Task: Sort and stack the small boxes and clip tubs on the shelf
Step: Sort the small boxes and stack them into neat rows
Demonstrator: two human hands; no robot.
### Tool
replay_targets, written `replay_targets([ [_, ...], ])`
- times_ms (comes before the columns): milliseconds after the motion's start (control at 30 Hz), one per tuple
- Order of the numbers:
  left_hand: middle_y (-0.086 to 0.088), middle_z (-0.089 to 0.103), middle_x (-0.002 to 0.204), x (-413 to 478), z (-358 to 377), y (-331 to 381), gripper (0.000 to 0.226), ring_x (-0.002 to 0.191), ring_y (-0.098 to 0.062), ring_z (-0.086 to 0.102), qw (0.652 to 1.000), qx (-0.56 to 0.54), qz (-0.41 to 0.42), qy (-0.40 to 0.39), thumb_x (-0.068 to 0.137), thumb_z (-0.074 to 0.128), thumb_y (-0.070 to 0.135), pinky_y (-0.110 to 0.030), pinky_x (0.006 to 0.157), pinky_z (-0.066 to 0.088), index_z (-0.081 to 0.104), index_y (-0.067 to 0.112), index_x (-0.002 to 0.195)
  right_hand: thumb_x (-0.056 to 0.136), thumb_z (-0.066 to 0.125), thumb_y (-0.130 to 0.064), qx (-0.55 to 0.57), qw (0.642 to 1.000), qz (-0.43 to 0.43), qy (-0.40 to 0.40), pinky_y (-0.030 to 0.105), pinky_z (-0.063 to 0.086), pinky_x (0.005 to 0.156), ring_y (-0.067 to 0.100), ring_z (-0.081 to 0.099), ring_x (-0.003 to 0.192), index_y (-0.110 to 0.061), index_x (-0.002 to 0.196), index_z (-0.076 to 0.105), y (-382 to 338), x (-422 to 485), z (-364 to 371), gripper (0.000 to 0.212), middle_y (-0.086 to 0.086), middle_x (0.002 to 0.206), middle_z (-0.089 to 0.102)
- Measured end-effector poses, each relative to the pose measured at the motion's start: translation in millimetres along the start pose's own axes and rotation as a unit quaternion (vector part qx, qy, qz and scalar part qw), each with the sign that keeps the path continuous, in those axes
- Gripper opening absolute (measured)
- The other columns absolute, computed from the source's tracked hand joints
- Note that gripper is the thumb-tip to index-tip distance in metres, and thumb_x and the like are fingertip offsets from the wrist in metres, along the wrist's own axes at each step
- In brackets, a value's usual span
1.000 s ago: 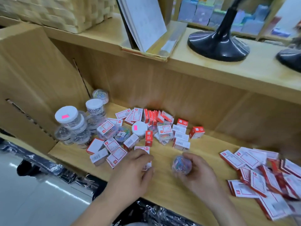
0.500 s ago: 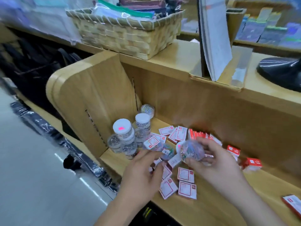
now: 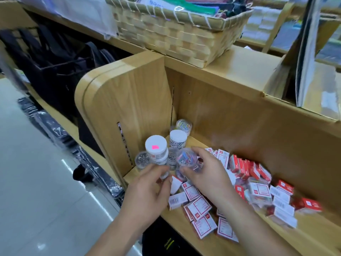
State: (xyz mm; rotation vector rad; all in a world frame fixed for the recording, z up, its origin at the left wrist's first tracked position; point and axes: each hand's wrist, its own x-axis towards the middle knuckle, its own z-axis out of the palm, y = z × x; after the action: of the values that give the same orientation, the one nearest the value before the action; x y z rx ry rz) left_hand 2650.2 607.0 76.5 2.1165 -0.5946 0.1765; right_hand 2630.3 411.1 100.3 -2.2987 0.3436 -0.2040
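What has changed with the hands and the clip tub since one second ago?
The right hand carried the tub of coloured clips from the shelf front left and back, up to the white-lidded tubs in the corner, still gripping it. The left hand left a small box and reached toward those tubs; its hold is unclear. Those tubs and the scattered boxes stayed.

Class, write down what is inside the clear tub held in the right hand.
Coloured paper clips, pink and blue among them, show inside the clear tub. The right hand covers part of it, so how full it is cannot be seen.
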Motion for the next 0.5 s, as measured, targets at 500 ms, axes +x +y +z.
replay_targets([
  [500,0.022,0.061,0.097,23,13,9,0.024,0.079,0.002,0.059,0.997,0.014,0.031,-0.066,0.091,0.067,0.029,-0.017,0.066,0.046,0.071,0.029,0.114,0.085,0.073,-0.045,-0.199,0.949,-0.087,-0.228,0.033,0.033,0.115,0.015,0.041,0.139,-0.039,0.121,0.07,82,84,-37,0.036,-0.001,0.147,0.051],
])
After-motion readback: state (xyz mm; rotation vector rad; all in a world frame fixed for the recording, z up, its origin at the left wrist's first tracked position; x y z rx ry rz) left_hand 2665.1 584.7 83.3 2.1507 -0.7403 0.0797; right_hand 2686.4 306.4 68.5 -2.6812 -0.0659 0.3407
